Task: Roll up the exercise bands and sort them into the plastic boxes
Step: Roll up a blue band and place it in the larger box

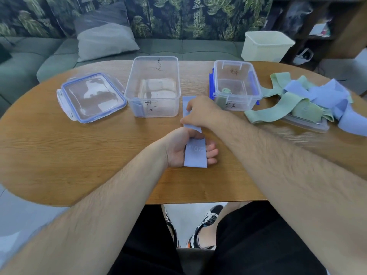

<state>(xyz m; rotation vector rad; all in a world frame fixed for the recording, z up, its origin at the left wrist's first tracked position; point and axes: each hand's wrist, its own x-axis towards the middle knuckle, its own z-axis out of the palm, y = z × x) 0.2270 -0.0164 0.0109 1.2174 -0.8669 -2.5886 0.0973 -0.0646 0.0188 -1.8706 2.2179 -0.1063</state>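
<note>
A blue exercise band (195, 155) lies stretched lengthwise on the wooden table (79, 155), between the two boxes and the near edge. My left hand (179, 149), palm up, grips its near end, the thumb over the band. My right hand (200, 112) pinches the band farther along, covering its middle. A large clear plastic box (153, 86) stands behind, with a blue rolled band at its front left corner. To its right, a smaller clear box (236, 84) with blue clips holds a rolled green band (227, 90).
A heap of loose green and blue bands (309, 100) lies at the right on a clear lid (309, 124). Another blue-rimmed lid (92, 96) lies at the left. A white tub (266, 46) stands at the far right. A sofa sits behind the table.
</note>
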